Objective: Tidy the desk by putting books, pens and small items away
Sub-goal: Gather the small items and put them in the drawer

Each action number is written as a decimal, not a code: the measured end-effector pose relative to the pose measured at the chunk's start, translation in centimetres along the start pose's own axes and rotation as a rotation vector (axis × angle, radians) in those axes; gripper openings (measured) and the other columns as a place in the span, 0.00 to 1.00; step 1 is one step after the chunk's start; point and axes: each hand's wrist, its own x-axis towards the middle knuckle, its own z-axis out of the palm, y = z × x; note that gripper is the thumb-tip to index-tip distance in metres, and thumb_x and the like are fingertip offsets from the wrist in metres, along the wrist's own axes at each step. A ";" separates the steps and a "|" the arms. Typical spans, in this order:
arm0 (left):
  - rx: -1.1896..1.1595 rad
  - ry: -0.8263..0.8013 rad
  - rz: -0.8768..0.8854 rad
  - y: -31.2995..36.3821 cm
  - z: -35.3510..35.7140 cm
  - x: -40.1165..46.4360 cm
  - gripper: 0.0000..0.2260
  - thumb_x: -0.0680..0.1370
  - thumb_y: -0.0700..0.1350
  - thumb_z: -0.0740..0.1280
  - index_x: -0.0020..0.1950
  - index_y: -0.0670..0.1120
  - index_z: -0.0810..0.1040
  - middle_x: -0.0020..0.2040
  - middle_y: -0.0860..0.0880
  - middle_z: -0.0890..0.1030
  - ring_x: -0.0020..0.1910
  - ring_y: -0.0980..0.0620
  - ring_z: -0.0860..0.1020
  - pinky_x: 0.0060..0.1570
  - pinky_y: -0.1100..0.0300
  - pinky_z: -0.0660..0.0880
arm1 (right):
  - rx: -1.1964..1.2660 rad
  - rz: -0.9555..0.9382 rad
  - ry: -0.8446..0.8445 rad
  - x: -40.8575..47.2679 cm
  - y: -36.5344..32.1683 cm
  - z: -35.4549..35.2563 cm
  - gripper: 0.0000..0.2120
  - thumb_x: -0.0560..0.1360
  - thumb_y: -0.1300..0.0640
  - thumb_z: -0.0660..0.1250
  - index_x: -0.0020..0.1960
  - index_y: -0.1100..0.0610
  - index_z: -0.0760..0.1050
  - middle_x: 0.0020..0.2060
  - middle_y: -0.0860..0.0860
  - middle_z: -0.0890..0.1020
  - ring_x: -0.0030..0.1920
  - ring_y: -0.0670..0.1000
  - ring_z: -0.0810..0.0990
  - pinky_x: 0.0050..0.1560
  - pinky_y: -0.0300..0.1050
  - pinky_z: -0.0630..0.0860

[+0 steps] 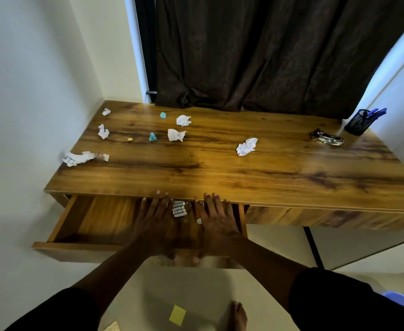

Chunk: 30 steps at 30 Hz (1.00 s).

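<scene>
Both hands reach flat into the open drawer (96, 220) under the front edge of the wooden desk (220, 173). The left hand (154, 218) lies palm down with fingers straight and spread, its fingertips at the desk's edge; the right hand (216, 220) lies the same way just beside it — each grip wide, holding nothing that shows. Between the two hands, on the drawer floor, lies a blister pack of tablets (179, 209), touching or nearly touching the left hand's side; a few small items next to it are too blurred to name.

On the desk top, well apart from the hands, crumpled white paper balls are scattered: one near the middle right (246, 146), a pair further back (176, 134), and a long twisted piece at the left edge (84, 158). Two small teal scraps (152, 137) sit among them. At the far right corner a mesh pen holder (358, 124) stands upright with blue pens — a shiny wrapper (327, 138) lies just beside it. A yellow sticky note (177, 315) lies on the floor.
</scene>
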 end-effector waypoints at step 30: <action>0.181 -0.128 -0.047 1.0 -5.6 7.7 0.58 0.64 0.67 0.77 0.80 0.37 0.53 0.80 0.34 0.56 0.78 0.37 0.59 0.73 0.45 0.65 | 0.024 0.091 0.109 5.4 2.8 -2.3 0.62 0.54 0.23 0.74 0.74 0.58 0.59 0.70 0.58 0.66 0.65 0.62 0.70 0.53 0.58 0.79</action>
